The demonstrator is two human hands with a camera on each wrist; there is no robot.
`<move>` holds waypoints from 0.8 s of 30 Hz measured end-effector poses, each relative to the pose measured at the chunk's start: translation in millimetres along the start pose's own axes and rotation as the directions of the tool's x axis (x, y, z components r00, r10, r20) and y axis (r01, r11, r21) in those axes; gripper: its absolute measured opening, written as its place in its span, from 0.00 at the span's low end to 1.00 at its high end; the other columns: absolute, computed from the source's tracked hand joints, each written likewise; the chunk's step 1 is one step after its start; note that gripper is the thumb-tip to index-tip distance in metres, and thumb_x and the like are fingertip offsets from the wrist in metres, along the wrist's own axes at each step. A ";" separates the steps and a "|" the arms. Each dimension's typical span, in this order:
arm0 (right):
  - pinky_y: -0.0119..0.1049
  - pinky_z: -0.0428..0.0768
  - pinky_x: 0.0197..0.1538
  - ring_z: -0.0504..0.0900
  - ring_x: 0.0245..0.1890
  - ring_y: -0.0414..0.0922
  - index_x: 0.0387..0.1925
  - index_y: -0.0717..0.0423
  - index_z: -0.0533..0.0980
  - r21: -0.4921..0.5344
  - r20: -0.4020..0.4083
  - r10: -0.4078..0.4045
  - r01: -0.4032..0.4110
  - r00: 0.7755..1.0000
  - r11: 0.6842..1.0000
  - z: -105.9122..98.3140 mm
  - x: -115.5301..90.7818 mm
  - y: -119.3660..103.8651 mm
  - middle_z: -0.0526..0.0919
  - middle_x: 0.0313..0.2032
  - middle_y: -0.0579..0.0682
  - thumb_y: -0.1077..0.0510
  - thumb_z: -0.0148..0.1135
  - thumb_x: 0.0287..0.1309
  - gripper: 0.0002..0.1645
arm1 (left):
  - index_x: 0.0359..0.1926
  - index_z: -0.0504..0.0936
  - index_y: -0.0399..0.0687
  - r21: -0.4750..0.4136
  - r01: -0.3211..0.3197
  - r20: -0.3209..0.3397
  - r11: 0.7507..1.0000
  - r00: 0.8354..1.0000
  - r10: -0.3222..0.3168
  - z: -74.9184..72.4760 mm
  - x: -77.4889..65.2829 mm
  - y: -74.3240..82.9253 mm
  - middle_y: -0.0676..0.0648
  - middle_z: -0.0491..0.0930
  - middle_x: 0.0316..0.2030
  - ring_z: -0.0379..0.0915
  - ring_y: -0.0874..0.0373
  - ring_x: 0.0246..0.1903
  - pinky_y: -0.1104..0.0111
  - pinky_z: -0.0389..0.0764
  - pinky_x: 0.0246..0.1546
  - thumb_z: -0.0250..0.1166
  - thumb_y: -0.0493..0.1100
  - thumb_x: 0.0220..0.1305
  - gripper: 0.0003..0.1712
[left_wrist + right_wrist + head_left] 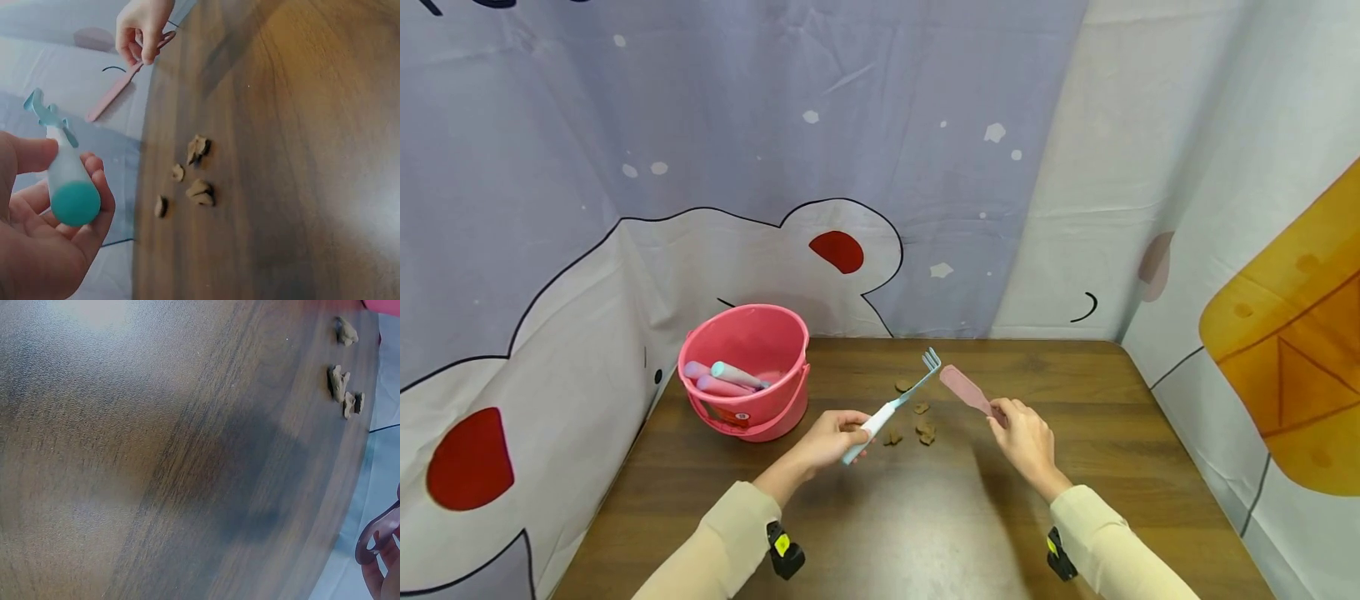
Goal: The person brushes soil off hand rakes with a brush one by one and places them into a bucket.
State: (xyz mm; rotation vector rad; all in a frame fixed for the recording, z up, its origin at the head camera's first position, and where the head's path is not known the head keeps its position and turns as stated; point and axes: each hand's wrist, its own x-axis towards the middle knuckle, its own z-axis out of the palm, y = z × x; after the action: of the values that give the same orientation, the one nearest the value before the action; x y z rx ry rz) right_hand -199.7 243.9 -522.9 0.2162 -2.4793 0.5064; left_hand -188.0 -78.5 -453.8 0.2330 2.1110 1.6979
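My left hand [829,440] grips a small hand rake [878,419] by its white handle, with the pale blue tines angled up and away to the right. The teal handle end [75,204] faces the left wrist camera. To the right, my right hand [1030,440] pinches a flat pink spatula [964,388] by its handle, the blade pointing toward the rake's tines. Only the looped handle end [370,547] and some fingers show in the right wrist view. Several brown, irregular pieces [927,432] lie on the table below the two tools, apart from both.
A pink bucket [797,392] stands at the back left of the wooden table [940,517]. Inside it lie several tools with pink, purple and teal-ended handles [730,374]. Printed cloth [760,267] hangs behind the table and at both sides.
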 end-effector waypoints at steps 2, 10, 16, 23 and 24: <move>0.46 0.73 0.22 0.77 0.22 0.48 0.33 0.51 0.80 -0.003 0.000 0.000 0.000 1.000 1.000 0.3 -0.1 0.3 0.80 0.25 0.48 0.60 0.71 0.40 0.13 | 0.45 0.77 0.34 0.067 -0.020 -0.034 0.998 0.999 0.022 -0.7 4.4 -2.1 0.45 0.81 0.29 0.75 0.58 0.23 0.67 0.77 0.23 0.59 0.34 0.58 0.14; 0.46 0.74 0.22 0.78 0.23 0.48 0.33 0.51 0.80 -0.013 0.008 -0.002 0.002 1.000 1.000 0.4 -1.4 1.3 0.80 0.25 0.47 0.59 0.71 0.40 0.13 | 0.42 0.82 0.43 0.383 -0.080 -0.123 0.920 0.983 0.137 -7.9 7.5 10.5 0.49 0.81 0.27 0.73 0.62 0.22 0.70 0.73 0.23 0.63 0.39 0.56 0.12; 0.46 0.73 0.22 0.78 0.23 0.48 0.33 0.51 0.80 -0.009 0.005 -0.002 0.002 1.000 1.000 -1.2 -2.7 2.5 0.80 0.25 0.47 0.60 0.72 0.40 0.13 | 0.40 0.83 0.49 0.583 -0.106 -0.153 0.805 0.959 0.237 -21.3 5.5 28.6 0.54 0.79 0.26 0.69 0.61 0.25 0.69 0.70 0.28 0.64 0.42 0.54 0.10; 0.47 0.73 0.22 0.77 0.22 0.49 0.33 0.51 0.80 -0.008 -0.003 -0.007 0.007 1.000 1.000 -2.1 -3.9 4.1 0.80 0.25 0.48 0.60 0.71 0.40 0.13 | 0.41 0.83 0.48 0.655 -0.104 -0.168 0.748 0.946 0.279 -42.4 1.9 45.0 0.52 0.80 0.27 0.70 0.59 0.26 0.68 0.69 0.28 0.64 0.41 0.53 0.12; 0.47 0.73 0.22 0.77 0.22 0.49 0.33 0.51 0.80 -0.008 -0.003 -0.009 0.009 1.000 1.000 -2.0 -4.0 4.5 0.80 0.25 0.48 0.60 0.71 0.40 0.13 | 0.41 0.82 0.48 0.659 -0.095 -0.176 0.746 0.945 0.275 -46.0 1.4 46.8 0.51 0.80 0.28 0.70 0.59 0.26 0.68 0.69 0.28 0.64 0.41 0.53 0.13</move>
State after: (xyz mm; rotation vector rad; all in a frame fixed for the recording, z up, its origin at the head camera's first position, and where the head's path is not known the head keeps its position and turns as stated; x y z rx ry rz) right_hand -196.6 248.9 -525.1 0.2228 -2.4763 0.4927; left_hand -214.6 -107.7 -401.4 0.4530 2.9150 1.0566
